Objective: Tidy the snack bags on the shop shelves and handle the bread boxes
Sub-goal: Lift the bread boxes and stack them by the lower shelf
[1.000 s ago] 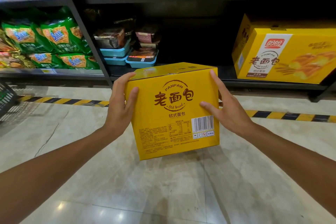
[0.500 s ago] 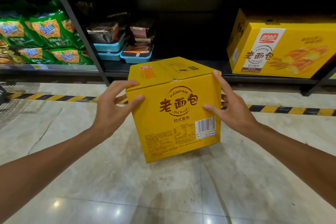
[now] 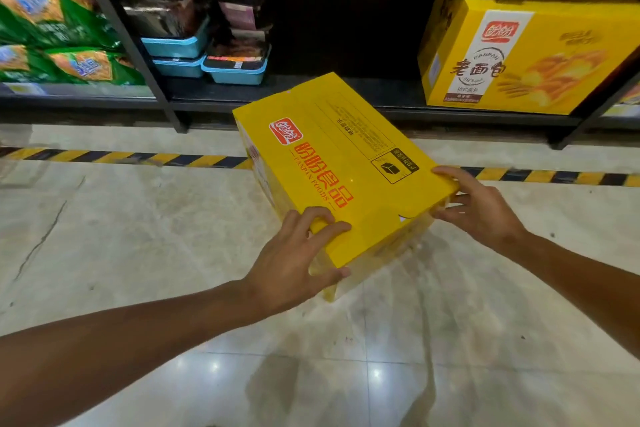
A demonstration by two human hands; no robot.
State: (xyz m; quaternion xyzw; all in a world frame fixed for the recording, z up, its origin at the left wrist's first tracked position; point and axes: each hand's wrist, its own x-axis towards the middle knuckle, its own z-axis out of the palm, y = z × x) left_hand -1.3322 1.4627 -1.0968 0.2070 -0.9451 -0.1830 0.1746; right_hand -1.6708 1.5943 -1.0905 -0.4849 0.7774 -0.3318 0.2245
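Pale tiled shop floor (image 3: 138, 218) below, dark bottom shelf (image 3: 311, 94) ahead; yellow bread box (image 3: 346, 177) tilted in mid-air, left hand (image 3: 291, 263) and right hand (image 3: 481, 208) gripping near corners; bread-box step, probably needing levelling into the gap beside shelved box (image 3: 519, 59).

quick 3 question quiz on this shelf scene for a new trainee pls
1. True or false: both hands hold the yellow bread box above the floor.
2. Where does the second bread box sit? A) on the floor B) on the bottom shelf, at the right C) among the green snack bags
3. Fill in: the blue trays stand to the ____ of the shelf's empty gap.

Key:
1. True. The left hand grips the near corner and the right hand grips the right end.
2. B
3. left
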